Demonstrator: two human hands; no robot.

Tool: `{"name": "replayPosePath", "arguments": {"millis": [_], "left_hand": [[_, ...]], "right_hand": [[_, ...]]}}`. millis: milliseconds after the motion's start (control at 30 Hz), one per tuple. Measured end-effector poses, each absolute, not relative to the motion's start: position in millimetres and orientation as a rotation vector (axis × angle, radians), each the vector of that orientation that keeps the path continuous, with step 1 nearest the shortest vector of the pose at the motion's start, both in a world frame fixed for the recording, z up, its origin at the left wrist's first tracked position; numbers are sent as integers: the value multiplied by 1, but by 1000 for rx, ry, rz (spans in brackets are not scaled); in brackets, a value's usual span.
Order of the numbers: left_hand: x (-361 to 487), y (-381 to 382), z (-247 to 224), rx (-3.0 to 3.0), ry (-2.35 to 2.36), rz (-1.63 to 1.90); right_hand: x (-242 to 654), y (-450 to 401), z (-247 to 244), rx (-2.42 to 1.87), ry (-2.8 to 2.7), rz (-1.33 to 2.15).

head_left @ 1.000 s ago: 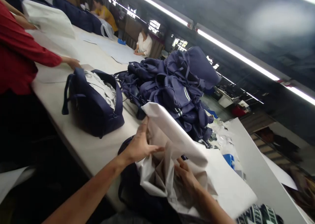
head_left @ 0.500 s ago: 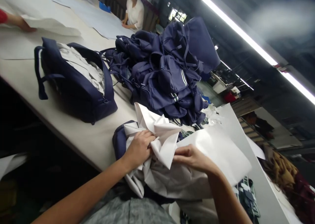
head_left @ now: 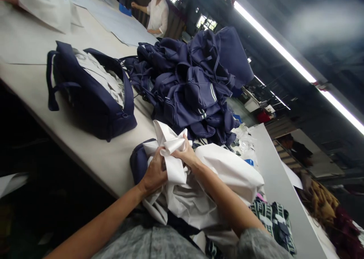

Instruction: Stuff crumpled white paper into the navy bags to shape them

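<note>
My left hand (head_left: 156,172) is closed on a crumpled sheet of white paper (head_left: 175,171), at the mouth of a navy bag (head_left: 138,163) near the table edge. Close beside it, my right hand (head_left: 186,153) grips the same white sheet, bunching it between the two hands. Much of the bag is hidden under the white sheet and my arms; only its left end shows dark blue. More of the white material spreads to the right, beneath my right forearm.
To the left stands a navy backpack (head_left: 93,99) stuffed with crumpled white paper. Behind my hands rises a heap of navy backpacks (head_left: 193,84). Rolls of patterned strap (head_left: 270,217) lie at right. A person in white (head_left: 157,16) stands across the table (head_left: 119,160).
My right hand has moved left and up, from the sheet's right side to beside my left hand. The white sheet is gathered more tightly. Another person's hand at far left has moved up.
</note>
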State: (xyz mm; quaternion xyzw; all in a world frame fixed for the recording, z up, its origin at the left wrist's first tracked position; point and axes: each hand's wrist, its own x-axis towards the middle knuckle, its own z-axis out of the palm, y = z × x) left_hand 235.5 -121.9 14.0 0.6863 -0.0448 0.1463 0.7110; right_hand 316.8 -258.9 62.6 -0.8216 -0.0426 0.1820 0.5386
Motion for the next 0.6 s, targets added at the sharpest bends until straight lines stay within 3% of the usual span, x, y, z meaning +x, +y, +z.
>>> {"name": "replayPosePath", "arguments": {"millis": [133,233,400,500,600], "left_hand": [[231,-104,7,907,63,61],[237,-86,-2,747,226,117],[266,-51,-15,1767,288,417],[284,-36,-18,2202,276,251],[293,-38,-19,2109,288,-17]], "right_hand": [[300,-250,57,-2107,-71,300],[281,-254,59,-2093,-64,195],[254,-260,64,-2111,-291,-8],[249,-261,68,-2196,-522,-11],[247,-259,78,-2247,-599,136]]}}
